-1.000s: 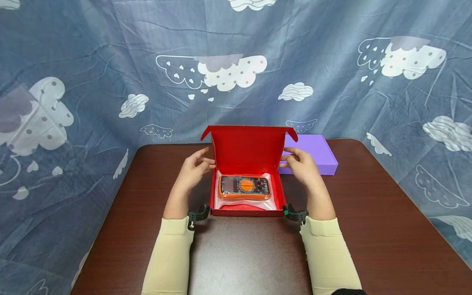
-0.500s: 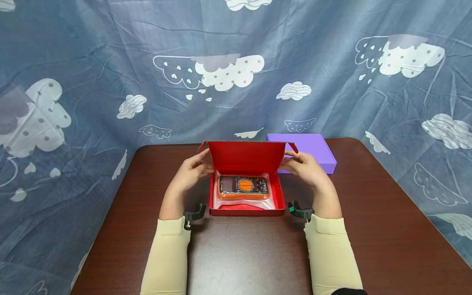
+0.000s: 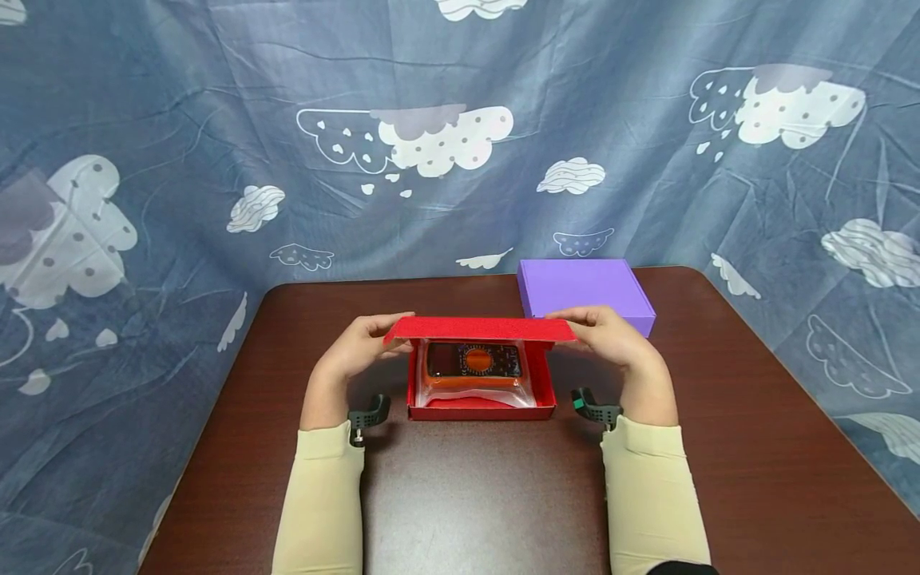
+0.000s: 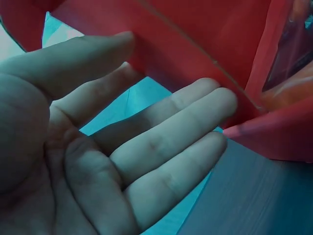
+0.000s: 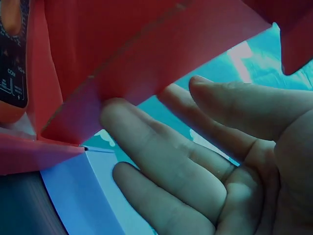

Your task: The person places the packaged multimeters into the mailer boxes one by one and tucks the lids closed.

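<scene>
A red cardboard box (image 3: 483, 414) stands on the table with its lid (image 3: 480, 328) tipped forward, partly over the tray. Inside lies an orange and black multimeter (image 3: 474, 361) in clear plastic wrap, its upper part in the lid's shade. My left hand (image 3: 358, 348) is at the lid's left end; its fingers (image 4: 171, 132) are fairly straight and touch the red side flap. At the opposite end, my right hand (image 3: 611, 335) rests its extended fingers (image 5: 146, 137) against the other side flap, with the thumb apart from it. The index fingertips are partly hidden behind the lid.
A closed purple box (image 3: 585, 287) lies behind and to the right of the red one, close to my right hand. The brown table (image 3: 474, 495) reaches back to a blue cloud-print cloth (image 3: 402, 216).
The lid has swung from upright forward and down over the multimeter. Both hands have stayed at its ends and followed it, with the wrists drifting slightly outward.
</scene>
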`<state>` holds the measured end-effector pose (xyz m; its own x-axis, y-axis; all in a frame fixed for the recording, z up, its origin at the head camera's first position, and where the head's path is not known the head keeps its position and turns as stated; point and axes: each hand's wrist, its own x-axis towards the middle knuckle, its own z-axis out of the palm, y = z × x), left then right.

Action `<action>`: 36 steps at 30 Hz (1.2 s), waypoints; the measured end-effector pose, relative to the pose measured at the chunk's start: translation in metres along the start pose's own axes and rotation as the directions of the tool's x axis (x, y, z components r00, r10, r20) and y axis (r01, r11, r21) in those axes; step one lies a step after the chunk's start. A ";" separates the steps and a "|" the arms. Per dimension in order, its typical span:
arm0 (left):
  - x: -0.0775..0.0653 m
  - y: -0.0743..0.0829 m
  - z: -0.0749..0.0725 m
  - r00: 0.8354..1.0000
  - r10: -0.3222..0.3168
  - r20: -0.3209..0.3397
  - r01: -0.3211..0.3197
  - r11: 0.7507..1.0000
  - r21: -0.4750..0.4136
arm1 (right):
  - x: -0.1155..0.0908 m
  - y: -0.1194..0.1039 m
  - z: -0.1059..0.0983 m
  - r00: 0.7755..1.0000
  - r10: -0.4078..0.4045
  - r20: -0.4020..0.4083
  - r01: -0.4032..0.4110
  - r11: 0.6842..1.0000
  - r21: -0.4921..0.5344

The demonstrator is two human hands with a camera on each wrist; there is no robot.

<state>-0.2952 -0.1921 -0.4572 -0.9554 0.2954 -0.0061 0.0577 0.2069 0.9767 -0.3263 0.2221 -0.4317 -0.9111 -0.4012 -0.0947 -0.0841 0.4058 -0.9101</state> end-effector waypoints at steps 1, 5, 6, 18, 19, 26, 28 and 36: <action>0.000 0.000 -0.001 1.000 -0.010 0.008 0.010 1.000 0.008 | 0.000 0.000 -0.001 1.000 0.001 0.002 -0.001 1.000 -0.031; -0.001 -0.004 -0.005 0.999 -0.013 0.035 0.010 0.996 0.083 | -0.002 0.000 -0.002 1.000 0.014 0.024 -0.012 0.996 -0.087; -0.002 -0.005 -0.006 0.999 -0.009 0.046 0.005 0.995 0.097 | -0.002 0.000 -0.002 0.999 0.017 0.034 -0.014 0.997 -0.082; -0.003 -0.003 -0.006 0.993 -0.077 0.094 0.063 0.988 0.142 | -0.007 -0.003 0.001 0.987 0.048 0.150 -0.039 0.997 -0.067; -0.003 -0.002 -0.006 0.992 -0.085 0.093 0.070 0.986 0.151 | -0.007 -0.004 0.002 0.987 0.053 0.152 -0.040 0.996 -0.083; -0.006 0.004 -0.001 0.987 -0.118 0.112 0.094 0.976 0.197 | -0.012 -0.005 0.000 0.982 0.041 0.185 -0.016 0.990 -0.137; -0.007 0.006 0.000 0.987 -0.114 0.114 0.089 0.975 0.204 | -0.014 -0.006 0.000 0.979 0.033 0.200 -0.006 0.991 -0.133; -0.010 0.009 0.003 0.987 -0.107 0.120 0.073 0.964 0.256 | -0.021 -0.005 0.002 0.967 0.009 0.255 0.028 0.990 -0.141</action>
<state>-0.2845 -0.1906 -0.4489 -0.9143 0.3814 -0.1363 0.0599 0.4600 0.8859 -0.3062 0.2270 -0.4262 -0.7788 -0.5936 -0.2030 -0.1653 0.5063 -0.8463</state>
